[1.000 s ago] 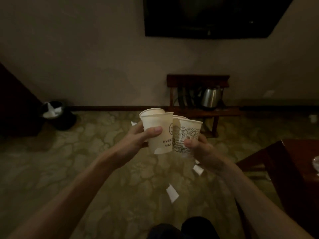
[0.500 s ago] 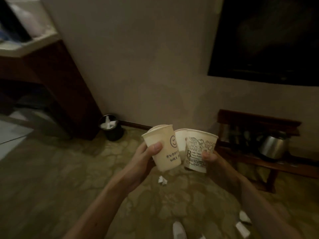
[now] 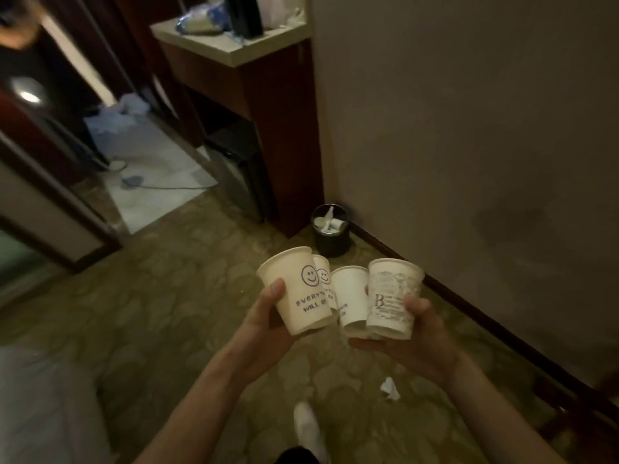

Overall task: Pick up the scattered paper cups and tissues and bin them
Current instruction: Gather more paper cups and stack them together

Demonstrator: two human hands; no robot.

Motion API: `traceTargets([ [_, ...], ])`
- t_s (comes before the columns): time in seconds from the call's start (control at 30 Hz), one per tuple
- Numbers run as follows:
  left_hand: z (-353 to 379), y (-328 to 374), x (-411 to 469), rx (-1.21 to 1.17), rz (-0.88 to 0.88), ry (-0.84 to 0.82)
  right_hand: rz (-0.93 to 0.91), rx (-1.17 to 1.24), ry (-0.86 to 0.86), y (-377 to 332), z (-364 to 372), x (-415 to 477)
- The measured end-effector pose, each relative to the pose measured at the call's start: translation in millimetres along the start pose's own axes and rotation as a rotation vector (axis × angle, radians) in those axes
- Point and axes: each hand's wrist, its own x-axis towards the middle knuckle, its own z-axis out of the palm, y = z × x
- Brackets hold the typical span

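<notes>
My left hand (image 3: pixel 268 321) grips a white smiley-face paper cup (image 3: pixel 294 289), with a second smiley cup (image 3: pixel 324 279) tucked behind it. In my right hand (image 3: pixel 415 343) I hold a cup with printed drawings (image 3: pixel 393 298) and a plain white cup (image 3: pixel 350 298) beside it. All the cups stand upright at chest height. A small black bin (image 3: pixel 331 237) with cups and paper inside stands on the carpet in the corner, just beyond the cups. One crumpled tissue (image 3: pixel 389 388) lies on the carpet below my right forearm.
A dark wood cabinet (image 3: pixel 268 105) with a pale top stands left of the bin against the wall (image 3: pixel 469 128). An open doorway to a tiled floor (image 3: pixel 147 162) lies at the left. A pale bed edge (image 3: pixel 43 406) fills the lower left. My white shoe (image 3: pixel 306 426) is below.
The view has swung left and moved closer to the bin, which now sits just beyond the cups. The kettle stand has left the view. Both hands still hold their cups.
</notes>
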Motion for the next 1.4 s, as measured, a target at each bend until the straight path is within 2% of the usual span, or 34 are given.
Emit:
traceTargets([
  [0.07,-23.1,9.7,25.0,-0.088,0.014,0.023,0.011,0.135,-0.017,-4.5,-9.9,39.7],
  [0.33,-100.1,68.5,172.4,-0.125,-0.016,0.077,0.006,0.328,0.018,-35.9,-37.3,198.4],
  [0.6,-150.0,115.1,297.1,-0.160,-0.221,0.076,-0.056,0.509,0.198,-53.0,-65.9,307.1],
  [0.8,-194.5,134.8,402.6,-0.209,-0.384,0.097,-0.062,0.626,0.248,-63.7,-109.7,398.8],
  [1.17,-323.9,135.2,633.1,-0.109,-0.577,0.114,0.016,0.642,0.502,-66.6,-227.4,608.7],
  [1.27,-370.8,111.4,690.5,-0.069,-0.641,0.150,0.091,0.556,0.623,-47.5,-270.7,660.7],
  [1.4,-425.5,71.0,764.1,0.098,-0.721,0.158,0.190,0.405,0.855,-11.0,-334.2,728.4],
])
